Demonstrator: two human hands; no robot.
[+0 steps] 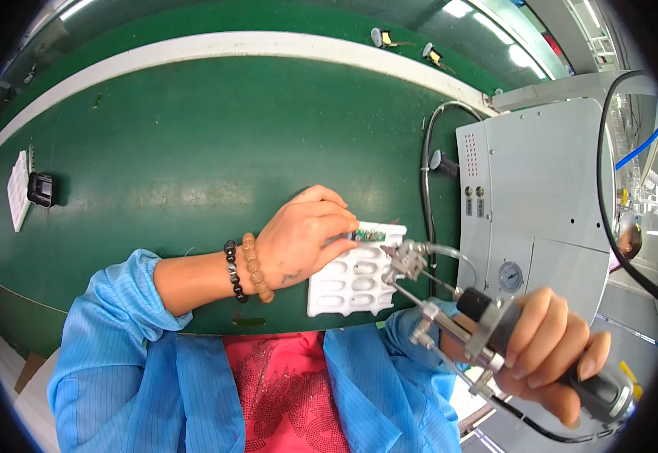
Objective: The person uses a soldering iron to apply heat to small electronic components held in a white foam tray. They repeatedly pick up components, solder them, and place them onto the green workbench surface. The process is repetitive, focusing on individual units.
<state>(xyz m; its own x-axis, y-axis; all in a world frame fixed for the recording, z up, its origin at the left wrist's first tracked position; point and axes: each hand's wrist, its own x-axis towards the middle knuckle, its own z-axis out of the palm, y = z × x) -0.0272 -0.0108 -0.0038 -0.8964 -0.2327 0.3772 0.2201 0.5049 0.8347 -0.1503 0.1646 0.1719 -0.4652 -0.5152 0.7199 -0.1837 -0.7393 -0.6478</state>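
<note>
My left hand point(305, 235) is closed, thumb and fingers pinching the near end of a small green circuit board point(370, 236). The board lies at the far edge of a white tray point(334, 300) with rows of oval pockets. My right hand point(548, 351) wraps round the black grip of what looks like a power screwdriver point(487, 321), fitted with metal rods and a hose. Its metal head point(407, 262) points left and sits over the tray's right side, close to the board. Whether the tip touches anything cannot be made out.
A grey machine point(533, 189) with a pressure gauge point(510, 277) stands at the right. A black cable point(425, 170) curves beside it. At far left are a white tray point(18, 192) and a black open housing point(42, 189). Two small parts point(432, 53) lie beyond the white rail point(269, 44).
</note>
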